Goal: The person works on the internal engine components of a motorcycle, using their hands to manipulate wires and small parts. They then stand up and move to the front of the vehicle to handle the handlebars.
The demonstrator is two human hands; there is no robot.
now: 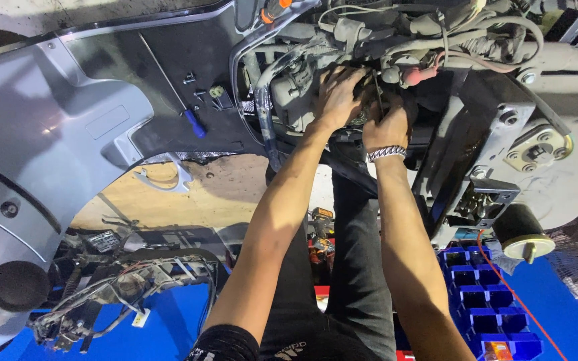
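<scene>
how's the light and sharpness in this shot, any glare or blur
Head view: evenly lit, with soft glare on the grey body panel at left; the left hand and right hand are reasonably sharp but sit in shadowed engine parts, so what the fingertips touch is hard to read; edges bend slightly from the wide lens; the blue bins are clear.

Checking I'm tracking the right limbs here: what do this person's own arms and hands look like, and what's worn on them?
Both forearms are bare. The right hand has a silver chain-link bracelet at the wrist. The left hand wears nothing visible. A black sleeve covers the left upper arm.
</scene>
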